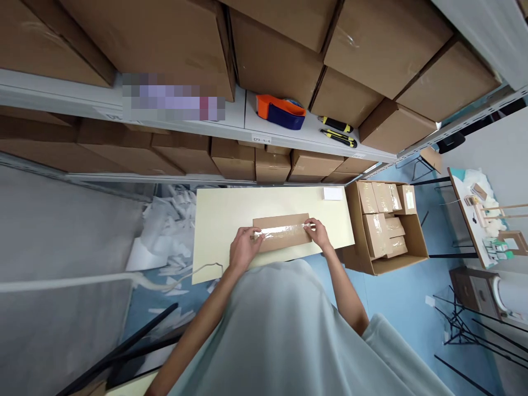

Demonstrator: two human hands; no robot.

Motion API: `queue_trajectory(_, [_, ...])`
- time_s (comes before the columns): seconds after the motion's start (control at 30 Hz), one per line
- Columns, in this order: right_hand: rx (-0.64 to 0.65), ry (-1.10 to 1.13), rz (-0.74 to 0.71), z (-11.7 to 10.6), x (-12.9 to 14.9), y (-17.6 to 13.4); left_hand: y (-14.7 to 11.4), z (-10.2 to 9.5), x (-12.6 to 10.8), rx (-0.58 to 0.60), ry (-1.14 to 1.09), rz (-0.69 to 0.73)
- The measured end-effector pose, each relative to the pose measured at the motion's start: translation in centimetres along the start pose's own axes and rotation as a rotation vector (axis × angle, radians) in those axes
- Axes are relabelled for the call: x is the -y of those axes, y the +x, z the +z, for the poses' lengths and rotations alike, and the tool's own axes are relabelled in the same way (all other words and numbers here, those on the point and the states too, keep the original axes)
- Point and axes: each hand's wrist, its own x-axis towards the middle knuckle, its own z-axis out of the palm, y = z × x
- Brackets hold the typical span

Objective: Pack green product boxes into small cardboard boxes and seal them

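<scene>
A flat cardboard box (284, 246) lies on the cream table in front of my body. A shiny strip of clear packing tape (284, 231) runs lengthwise along its top. My left hand (244, 248) is at the box's left end, with thumb and fingers pinched on the tape's left end. At the right end, my right hand (318, 233) pinches the other end of the strip near the box's edge. Whether the tape is fully stuck down between the hands I cannot tell.
An open carton (358, 258) of taped boxes stands right of the cream table (223, 214). A small white card (332, 193) lies at the table's back. On the shelf above sit an orange-and-blue tape dispenser (281, 111) and yellow-black utility knives (338, 137). White scraps (173, 220) heap at left.
</scene>
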Motion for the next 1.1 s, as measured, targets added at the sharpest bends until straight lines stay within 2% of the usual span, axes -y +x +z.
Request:
queue_trajectory(0.13, [0.101, -0.018, 0.004, -0.8, -0.2, 1.6, 1.4, 0.3, 0.3, 0.038, -0.156, -0.174])
queue_trajectory(0.23, [0.185, -0.043, -0.029, -1.6, -0.1, 2.6, 2.3, 0.2, 0.4, 0.068, -0.236, -0.177])
queue_trajectory(0.33, [0.213, -0.027, -0.052, -2.1, 0.1, 3.1, 2.5, 0.0, 0.3, 0.070, -0.243, -0.183])
queue_trajectory(0.5, [0.244, 0.014, -0.021, -2.2, 0.1, 2.8, 1.7, 0.0, -0.1, 0.011, -0.129, -0.227])
queue_trajectory(0.63, [0.218, -0.128, 0.057, -1.7, 0.3, 2.7, 1.4, 0.1, -0.4, 0.001, -0.031, -0.213])
queue_trajectory(0.87, [0.194, -0.285, 0.101, -0.6, 2.0, 2.6, 1.6, 0.2, -0.8, 0.019, 0.121, -0.117])
queue_trajectory(1.0, [0.267, -0.465, 0.114, -1.0, 3.8, 2.3, 1.8, 0.3, -1.3, 0.052, 0.203, -0.126])
queue_trajectory(1.1, [0.320, -0.494, 0.123, -1.7, 5.0, 1.9, 1.9, 0.0, -1.5, 0.076, 0.236, -0.122])
